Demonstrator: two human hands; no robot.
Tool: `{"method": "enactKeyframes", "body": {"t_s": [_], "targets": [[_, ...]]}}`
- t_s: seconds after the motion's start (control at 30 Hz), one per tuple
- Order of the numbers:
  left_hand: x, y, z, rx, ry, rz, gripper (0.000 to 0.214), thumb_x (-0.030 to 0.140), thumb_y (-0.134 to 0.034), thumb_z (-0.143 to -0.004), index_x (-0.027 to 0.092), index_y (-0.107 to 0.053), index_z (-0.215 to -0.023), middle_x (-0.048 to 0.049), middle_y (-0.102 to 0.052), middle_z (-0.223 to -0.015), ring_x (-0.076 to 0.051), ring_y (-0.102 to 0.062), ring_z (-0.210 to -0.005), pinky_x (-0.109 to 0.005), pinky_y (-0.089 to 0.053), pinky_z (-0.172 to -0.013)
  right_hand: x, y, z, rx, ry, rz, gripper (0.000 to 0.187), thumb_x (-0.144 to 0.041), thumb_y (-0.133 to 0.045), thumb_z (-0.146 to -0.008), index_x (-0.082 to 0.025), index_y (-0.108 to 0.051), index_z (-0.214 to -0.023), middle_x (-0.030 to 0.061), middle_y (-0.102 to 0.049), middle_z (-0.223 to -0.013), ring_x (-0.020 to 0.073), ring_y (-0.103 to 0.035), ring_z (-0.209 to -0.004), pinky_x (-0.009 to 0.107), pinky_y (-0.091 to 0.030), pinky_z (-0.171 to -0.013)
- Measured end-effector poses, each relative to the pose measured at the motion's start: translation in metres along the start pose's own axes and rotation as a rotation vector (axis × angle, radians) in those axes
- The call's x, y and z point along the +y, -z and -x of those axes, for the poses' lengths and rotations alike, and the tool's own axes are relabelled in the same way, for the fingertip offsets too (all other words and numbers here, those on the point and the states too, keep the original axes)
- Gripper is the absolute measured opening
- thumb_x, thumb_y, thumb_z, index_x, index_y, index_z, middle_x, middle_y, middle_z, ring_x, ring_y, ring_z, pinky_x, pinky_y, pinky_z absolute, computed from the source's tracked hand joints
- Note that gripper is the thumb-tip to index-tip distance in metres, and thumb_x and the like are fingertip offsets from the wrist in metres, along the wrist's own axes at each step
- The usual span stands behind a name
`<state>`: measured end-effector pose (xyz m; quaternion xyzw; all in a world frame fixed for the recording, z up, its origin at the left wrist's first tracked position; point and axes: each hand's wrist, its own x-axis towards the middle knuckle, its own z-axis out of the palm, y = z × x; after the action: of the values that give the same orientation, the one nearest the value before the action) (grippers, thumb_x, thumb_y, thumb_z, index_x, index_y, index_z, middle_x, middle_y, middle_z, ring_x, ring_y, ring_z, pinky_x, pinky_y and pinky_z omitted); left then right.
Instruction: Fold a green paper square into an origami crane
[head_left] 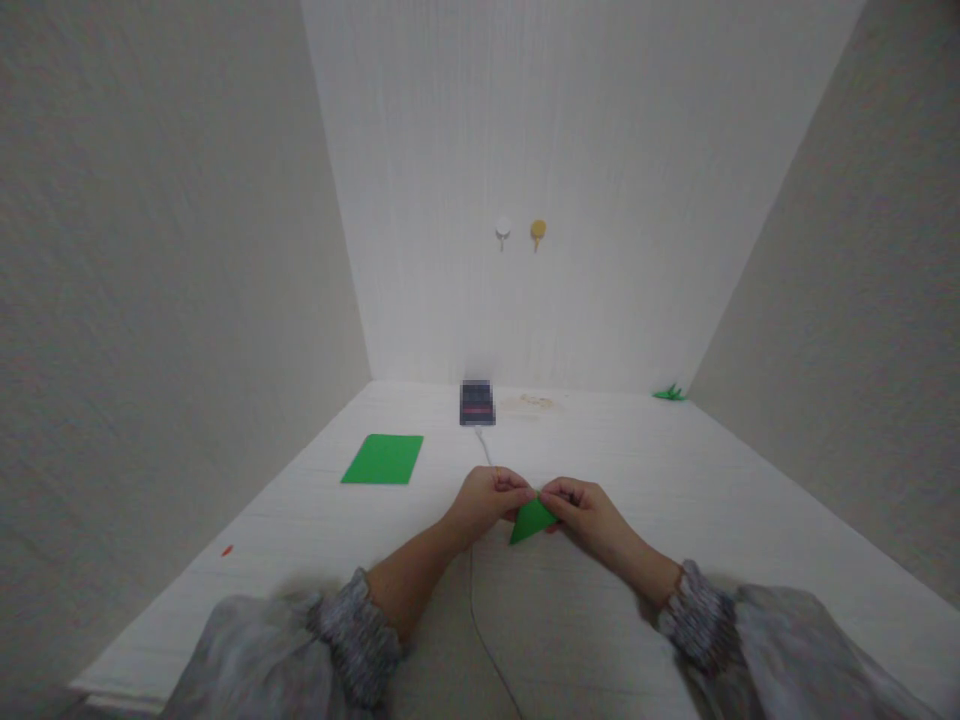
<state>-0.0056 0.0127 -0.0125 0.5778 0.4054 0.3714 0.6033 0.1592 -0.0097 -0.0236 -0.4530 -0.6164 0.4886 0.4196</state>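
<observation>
Both hands pinching a small folded green paper triangle point(531, 521) at table centre, near side.

Left hand point(486, 503) and right hand point(583, 513) each closed on its top edge, fingertips nearly meeting; lower point hangs free just over the white tabletop point(675, 470). Flat green paper sheet point(383, 459) lies far-left, well apart. Dark small device point(476, 403) sits far-centre by the back wall, thin cable point(484, 640) running toward the near edge between the arms. Small green folded piece point(669, 394) in far-right corner. Right side of table bare.
</observation>
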Motion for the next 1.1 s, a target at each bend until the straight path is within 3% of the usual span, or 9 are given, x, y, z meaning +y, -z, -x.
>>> {"method": "enactKeyframes", "body": {"t_s": [0.17,0.3,0.43,0.8,1.1], "targets": [[-0.0001,0.0003,-0.0005,0.036,-0.055,-0.057,0.023,0.032,-0.065,-0.059,0.011,-0.061,-0.069,-0.0024,-0.061,-0.059,-0.012,-0.057,-0.053,-0.026,-0.046,-0.055,-0.0003,0.0009,0.0007,-0.009,-0.006,-0.007,0.027,-0.041,-0.056,-0.071,-0.015,-0.060,-0.072,0.0001,-0.057,-0.059,0.0108,-0.051,-0.052,0.023,-0.042,-0.051],[-0.0036,0.0017,-0.0009,0.076,-0.172,-0.199,0.024,0.035,-0.062,-0.063,0.012,-0.062,-0.072,-0.0024,-0.062,-0.061,-0.013,-0.057,-0.056,-0.025,-0.045,-0.055,-0.0010,0.0022,0.0012,-0.058,0.010,0.006,0.035,-0.043,-0.047,-0.078,-0.013,-0.063,-0.067,0.0012,-0.056,-0.056,0.0103,-0.049,-0.053,0.022,-0.039,-0.052],[-0.0079,0.0044,-0.0010,0.061,-0.246,-0.333,0.027,0.039,-0.060,-0.064,0.014,-0.064,-0.074,-0.0028,-0.064,-0.065,-0.013,-0.057,-0.061,-0.024,-0.044,-0.057,-0.0025,0.0029,0.0015,-0.093,-0.018,-0.011,0.035,-0.042,-0.050,-0.077,-0.012,-0.064,-0.067,0.0018,-0.057,-0.056,0.0106,-0.049,-0.053,0.022,-0.038,-0.052],[-0.0019,-0.0005,-0.0003,0.010,-0.064,-0.088,0.021,0.031,-0.065,-0.059,0.014,-0.064,-0.071,-0.0012,-0.062,-0.059,-0.012,-0.056,-0.055,-0.025,-0.044,-0.056,-0.0060,0.0041,0.0036,-0.080,0.024,0.115,0.031,-0.041,-0.050,-0.077,-0.015,-0.067,-0.072,0.0004,-0.058,-0.059,0.0114,-0.047,-0.053,0.022,-0.035,-0.051],[-0.0047,0.0040,0.0007,0.055,-0.257,-0.357,0.021,0.034,-0.061,-0.064,0.016,-0.067,-0.073,-0.0016,-0.064,-0.063,-0.013,-0.056,-0.060,-0.023,-0.042,-0.057,-0.0070,0.0005,0.0044,-0.098,-0.038,-0.077,0.034,-0.043,-0.050,-0.076,-0.014,-0.067,-0.071,0.0018,-0.062,-0.063,0.0136,-0.054,-0.061,0.025,-0.040,-0.060]]}}
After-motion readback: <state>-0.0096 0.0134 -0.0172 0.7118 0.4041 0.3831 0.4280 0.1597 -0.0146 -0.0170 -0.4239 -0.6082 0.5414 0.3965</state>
